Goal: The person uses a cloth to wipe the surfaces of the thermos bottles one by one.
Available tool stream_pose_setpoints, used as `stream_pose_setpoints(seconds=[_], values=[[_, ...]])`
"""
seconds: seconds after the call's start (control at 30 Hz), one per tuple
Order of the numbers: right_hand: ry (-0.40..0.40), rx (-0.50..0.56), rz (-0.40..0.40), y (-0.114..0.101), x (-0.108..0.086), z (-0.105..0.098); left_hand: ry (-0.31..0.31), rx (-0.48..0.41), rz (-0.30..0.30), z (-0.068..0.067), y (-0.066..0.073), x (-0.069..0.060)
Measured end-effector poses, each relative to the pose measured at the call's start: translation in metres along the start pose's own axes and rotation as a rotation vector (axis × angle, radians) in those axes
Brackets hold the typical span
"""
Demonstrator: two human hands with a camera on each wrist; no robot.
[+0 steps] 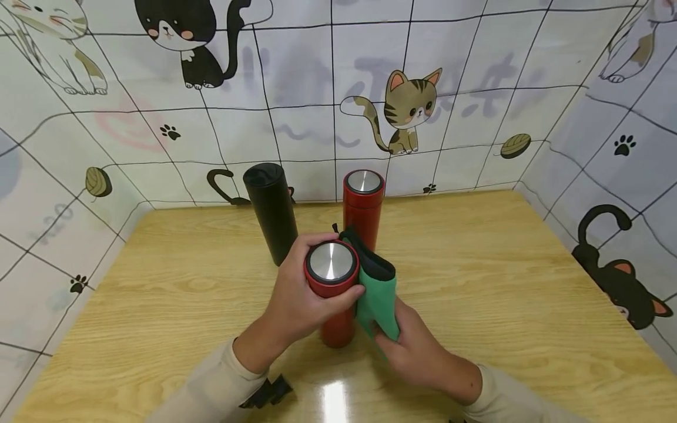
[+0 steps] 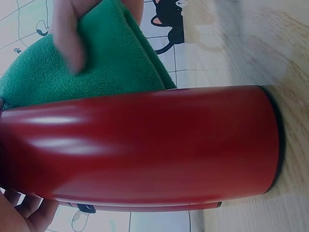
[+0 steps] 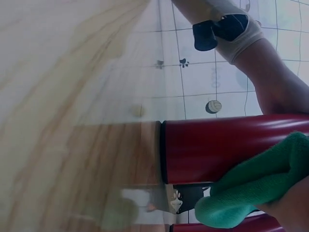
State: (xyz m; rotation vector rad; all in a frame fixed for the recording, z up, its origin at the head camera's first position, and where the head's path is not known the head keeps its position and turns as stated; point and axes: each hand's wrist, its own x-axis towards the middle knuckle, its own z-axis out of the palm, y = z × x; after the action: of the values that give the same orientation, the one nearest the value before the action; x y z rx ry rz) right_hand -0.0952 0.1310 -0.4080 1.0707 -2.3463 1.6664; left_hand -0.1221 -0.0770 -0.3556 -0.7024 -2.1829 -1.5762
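A red thermos bottle (image 1: 338,329) with a silver-topped lid (image 1: 331,262) stands upright, its base at the tabletop. My left hand (image 1: 298,296) grips it near the top, fingers and thumb curled round it. On its right side lies a green cloth (image 1: 376,299), folded, with a dark inner side. My right hand (image 1: 418,346) holds this cloth against the bottle, thumb on the near side. In the left wrist view the cloth (image 2: 111,58) touches the bottle's red wall (image 2: 159,145). From the right wrist, the folded cloth (image 3: 251,188) covers part of the bottle (image 3: 207,145).
Behind the held bottle stands a second red thermos bottle (image 1: 364,205) with a silver-topped lid. A black tumbler (image 1: 272,211) is to its left. The wooden table (image 1: 502,282) meets walls covered with a cat-print sheet (image 1: 296,70) at the back and sides.
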Motion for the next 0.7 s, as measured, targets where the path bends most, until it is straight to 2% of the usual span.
stream_pose_setpoints(seconds=[0.17, 0.4, 0.7], values=[[0.119, -0.01, -0.067, -0.0014, -0.001, 0.002, -0.001, -0.01, 0.005, 0.0002, 0.0, -0.0013], [0.291, -0.076, -0.05, -0.0057, 0.0012, -0.0003, -0.005, -0.015, 0.026, 0.0008, -0.0026, -0.0015], [0.323, -0.067, -0.037, -0.0019, 0.0025, 0.0034, -0.002, -0.01, 0.024, -0.0002, -0.0018, -0.0006]])
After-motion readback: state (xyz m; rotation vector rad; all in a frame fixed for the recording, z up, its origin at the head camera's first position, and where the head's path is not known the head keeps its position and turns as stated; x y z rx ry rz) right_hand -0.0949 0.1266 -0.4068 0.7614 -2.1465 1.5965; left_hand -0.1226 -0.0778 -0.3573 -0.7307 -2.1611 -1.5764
